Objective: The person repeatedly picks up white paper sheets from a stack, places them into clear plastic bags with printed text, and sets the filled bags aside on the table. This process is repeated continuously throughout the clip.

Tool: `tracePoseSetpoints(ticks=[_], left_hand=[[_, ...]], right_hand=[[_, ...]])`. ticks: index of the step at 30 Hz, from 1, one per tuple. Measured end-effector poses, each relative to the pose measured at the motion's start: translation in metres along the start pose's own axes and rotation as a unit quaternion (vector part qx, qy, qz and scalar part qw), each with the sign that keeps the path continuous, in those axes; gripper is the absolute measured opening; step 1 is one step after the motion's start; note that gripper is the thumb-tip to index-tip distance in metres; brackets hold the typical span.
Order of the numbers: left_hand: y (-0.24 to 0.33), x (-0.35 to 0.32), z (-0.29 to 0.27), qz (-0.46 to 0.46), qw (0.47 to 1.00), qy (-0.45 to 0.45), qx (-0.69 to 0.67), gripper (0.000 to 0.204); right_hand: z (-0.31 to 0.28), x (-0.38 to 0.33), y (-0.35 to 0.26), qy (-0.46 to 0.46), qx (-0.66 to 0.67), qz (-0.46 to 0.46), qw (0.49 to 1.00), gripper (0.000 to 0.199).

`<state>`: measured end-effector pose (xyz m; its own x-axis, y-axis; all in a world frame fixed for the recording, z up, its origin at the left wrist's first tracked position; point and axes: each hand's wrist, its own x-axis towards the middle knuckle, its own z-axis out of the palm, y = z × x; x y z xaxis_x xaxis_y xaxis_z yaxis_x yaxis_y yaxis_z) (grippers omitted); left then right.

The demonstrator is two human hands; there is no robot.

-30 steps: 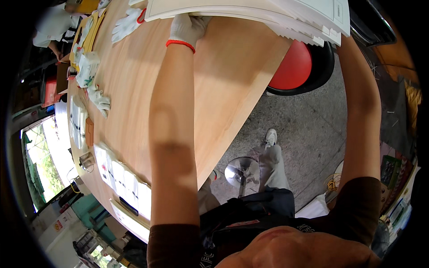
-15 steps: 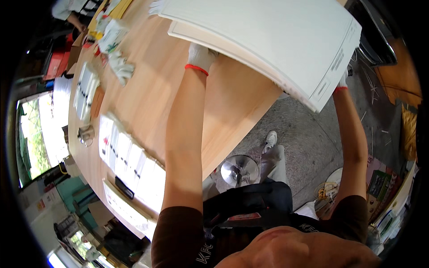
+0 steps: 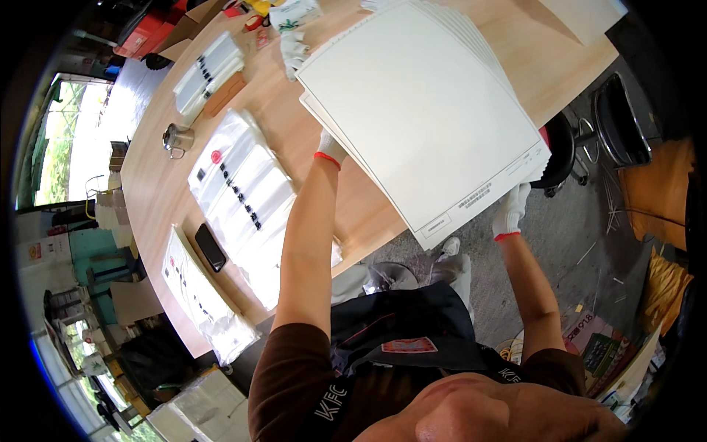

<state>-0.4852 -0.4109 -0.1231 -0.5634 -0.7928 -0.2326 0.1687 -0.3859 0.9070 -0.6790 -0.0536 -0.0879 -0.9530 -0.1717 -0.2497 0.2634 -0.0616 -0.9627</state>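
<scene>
Head view: both gloved hands (image 3: 511,210) grip stacked sheets (image 3: 423,110).

Bright daylight is flooding the scene, coming mostly from the window (image 3: 55,140) at the left, which is blowing out to near white. Glare is washing over the far end of the tabletop (image 3: 158,202) and glinting off the clear plastic bags (image 3: 243,199). The stack of white sheets (image 3: 423,110) is reading evenly lit and sharp. Fisheye distortion is bending straight edges toward the rim, where the picture is darkening into a black ring. Nothing is showing motion blur.
</scene>
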Motion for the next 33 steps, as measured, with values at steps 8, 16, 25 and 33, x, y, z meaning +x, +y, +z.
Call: tracePoseSetpoints(ticks=[8,16,25,33], left_hand=[[-0.009,-0.028,-0.038,-0.134,0.921,-0.036,-0.365,0.041],[0.094,-0.284,-0.039,0.216,0.859,0.015,0.464,0.035],[-0.065,-0.634,-0.223,-0.312,0.723,-0.032,0.616,0.068],[-0.139,-0.668,-0.230,-0.320,0.854,-0.016,0.410,0.056]], right_hand=[[0.000,-0.049,0.002,0.000,0.008,0.071,0.997,0.042],[-0.015,-0.190,0.041,-0.303,-0.121,0.195,0.925,0.037],[0.159,-0.315,0.005,-0.477,-0.322,-0.491,0.654,0.034],[0.167,-0.316,0.042,-0.389,-0.456,-0.535,0.595,0.040]])
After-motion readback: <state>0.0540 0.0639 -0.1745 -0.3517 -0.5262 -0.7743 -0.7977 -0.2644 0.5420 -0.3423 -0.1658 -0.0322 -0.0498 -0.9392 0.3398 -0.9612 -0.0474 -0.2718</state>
